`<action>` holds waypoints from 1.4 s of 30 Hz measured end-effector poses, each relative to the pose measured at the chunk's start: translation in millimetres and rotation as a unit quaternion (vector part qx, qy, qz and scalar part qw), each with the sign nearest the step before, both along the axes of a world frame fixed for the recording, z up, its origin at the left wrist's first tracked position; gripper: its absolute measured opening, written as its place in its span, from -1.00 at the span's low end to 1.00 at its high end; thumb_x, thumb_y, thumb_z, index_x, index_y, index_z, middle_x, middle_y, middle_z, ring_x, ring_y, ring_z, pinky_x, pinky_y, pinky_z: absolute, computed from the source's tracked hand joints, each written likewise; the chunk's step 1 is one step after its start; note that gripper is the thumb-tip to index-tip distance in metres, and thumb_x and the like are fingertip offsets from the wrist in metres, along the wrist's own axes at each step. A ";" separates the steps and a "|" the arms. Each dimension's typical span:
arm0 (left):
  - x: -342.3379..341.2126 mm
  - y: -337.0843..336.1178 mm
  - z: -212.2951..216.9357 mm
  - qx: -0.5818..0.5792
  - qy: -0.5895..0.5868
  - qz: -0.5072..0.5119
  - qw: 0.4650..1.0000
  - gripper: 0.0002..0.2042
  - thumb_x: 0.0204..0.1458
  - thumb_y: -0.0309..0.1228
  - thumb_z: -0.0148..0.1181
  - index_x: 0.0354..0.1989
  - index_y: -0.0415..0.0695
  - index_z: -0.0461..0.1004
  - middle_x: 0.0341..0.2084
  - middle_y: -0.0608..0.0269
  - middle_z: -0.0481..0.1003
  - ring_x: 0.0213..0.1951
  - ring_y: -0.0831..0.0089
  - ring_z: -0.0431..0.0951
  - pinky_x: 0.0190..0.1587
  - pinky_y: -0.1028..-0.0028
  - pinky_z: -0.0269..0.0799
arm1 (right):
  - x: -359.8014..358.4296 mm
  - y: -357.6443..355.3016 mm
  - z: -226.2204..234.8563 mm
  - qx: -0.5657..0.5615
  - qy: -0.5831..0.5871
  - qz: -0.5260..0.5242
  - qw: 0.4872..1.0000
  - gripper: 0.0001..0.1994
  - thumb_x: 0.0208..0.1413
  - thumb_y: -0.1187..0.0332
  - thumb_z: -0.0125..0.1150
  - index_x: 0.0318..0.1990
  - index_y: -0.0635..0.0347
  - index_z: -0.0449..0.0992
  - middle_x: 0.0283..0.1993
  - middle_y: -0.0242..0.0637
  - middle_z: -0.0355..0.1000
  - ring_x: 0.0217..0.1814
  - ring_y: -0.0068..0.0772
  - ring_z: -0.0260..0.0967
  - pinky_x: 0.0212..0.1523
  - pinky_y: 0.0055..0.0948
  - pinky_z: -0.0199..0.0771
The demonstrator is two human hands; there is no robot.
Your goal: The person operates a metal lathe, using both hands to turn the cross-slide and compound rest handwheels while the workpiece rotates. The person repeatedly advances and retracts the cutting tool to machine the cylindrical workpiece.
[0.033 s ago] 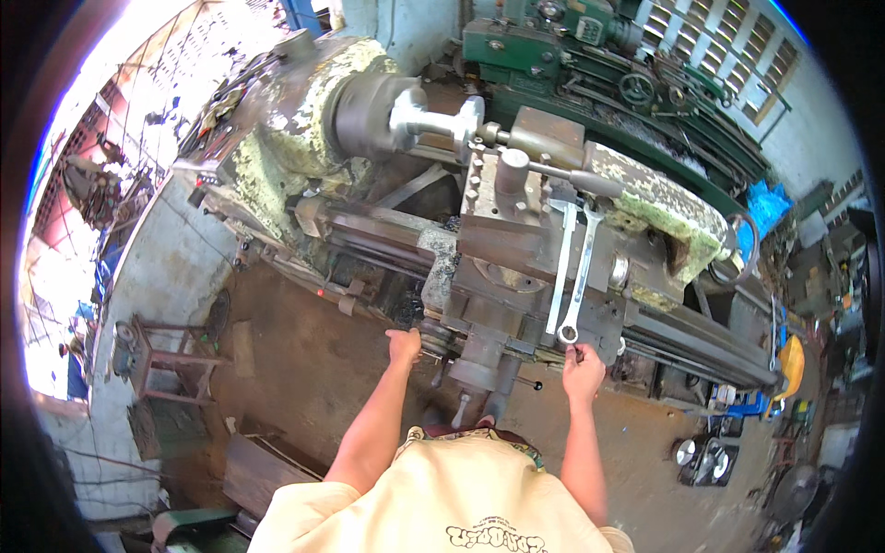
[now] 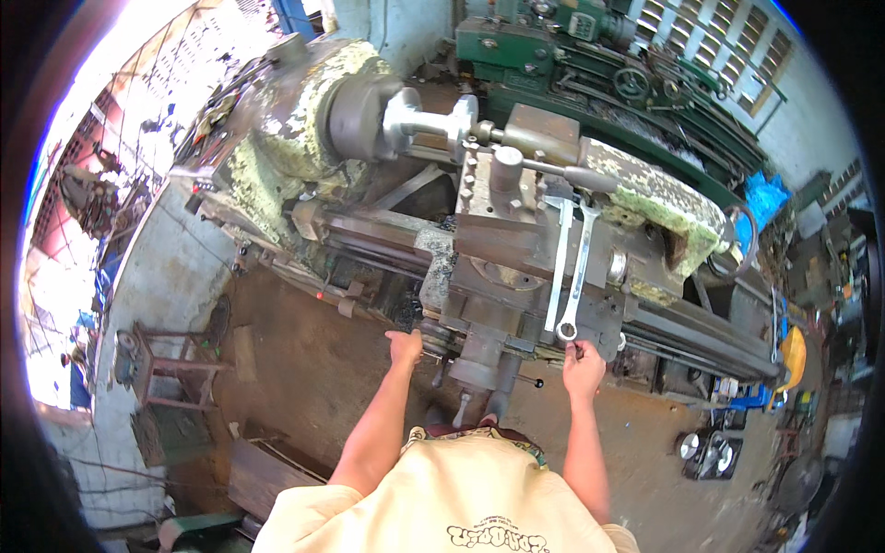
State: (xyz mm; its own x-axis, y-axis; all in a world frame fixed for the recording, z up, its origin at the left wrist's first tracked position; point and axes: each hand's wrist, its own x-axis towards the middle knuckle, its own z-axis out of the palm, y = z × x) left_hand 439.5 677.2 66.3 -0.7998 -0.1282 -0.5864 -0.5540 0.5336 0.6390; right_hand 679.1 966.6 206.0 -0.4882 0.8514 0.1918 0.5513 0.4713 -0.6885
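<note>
My left hand [image 2: 404, 348] is closed at the rim of a dark handwheel [image 2: 437, 339] on the front of the lathe carriage; some fingers are hidden. At the carriage's right front edge, my right hand [image 2: 583, 369] has its fingers pinched together on something small and dark, just below the ring end of a combination wrench [image 2: 581, 272]. Beside that wrench lies a caliper [image 2: 558, 272]. The chuck [image 2: 361, 118] is blurred as if turning and holds a shiny flanged metal workpiece [image 2: 429, 120]. The tool post [image 2: 502, 203] stands close to the workpiece, its bolts upright.
The tailstock [image 2: 659, 189] with its handwheel [image 2: 740, 241] is on the right. Behind stands a green lathe [image 2: 516, 55]. A metal-framed stand [image 2: 175, 364] is at left on the floor. A black tray of parts [image 2: 710, 453] and a yellow object [image 2: 793, 358] are at right.
The whole view has shifted slightly. Both hands stay at the same places on the carriage, and the wrench and caliper lie as before.
</note>
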 end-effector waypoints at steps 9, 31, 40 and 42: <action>18.7 15.3 9.4 0.052 -0.023 0.002 0.998 0.09 0.12 -0.33 0.18 0.41 -0.30 -0.75 -0.26 -0.03 0.51 -0.40 0.25 0.55 -0.30 0.06 0.61 | 1.2 1.2 -3.1 -0.004 0.002 -0.005 1.000 -0.81 0.08 0.26 0.34 -0.34 0.20 0.63 -0.57 -0.08 0.50 -0.51 0.00 0.51 -0.41 -0.14 0.47; 9.3 2.5 48.0 0.087 -0.105 -0.069 0.988 0.09 0.16 -0.30 0.14 0.35 -0.32 -0.83 -0.52 0.13 0.45 -0.58 0.39 0.46 -0.24 0.05 0.65 | -0.4 1.0 -4.4 0.010 0.024 0.015 1.000 -0.86 0.06 0.35 0.34 -0.36 0.25 0.60 -0.64 -0.16 0.45 -0.63 -0.23 0.44 -0.49 -0.29 0.41; 5.9 0.2 51.0 0.087 -0.124 -0.075 0.986 0.10 0.18 -0.26 0.14 0.35 -0.32 -0.84 -0.54 0.18 0.43 -0.61 0.43 0.42 -0.23 0.10 0.64 | 0.1 -1.1 0.3 0.003 0.014 0.011 1.000 -0.86 0.06 0.36 0.34 -0.34 0.25 0.61 -0.62 -0.16 0.47 -0.62 -0.24 0.43 -0.47 -0.30 0.41; 5.5 -0.1 52.1 0.088 -0.127 -0.076 0.985 0.10 0.18 -0.25 0.13 0.35 -0.32 -0.84 -0.54 0.18 0.43 -0.61 0.43 0.41 -0.24 0.12 0.64 | 0.4 -0.2 0.5 0.004 0.004 0.011 1.000 -0.86 0.06 0.36 0.34 -0.35 0.25 0.61 -0.61 -0.16 0.48 -0.61 -0.23 0.44 -0.47 -0.29 0.41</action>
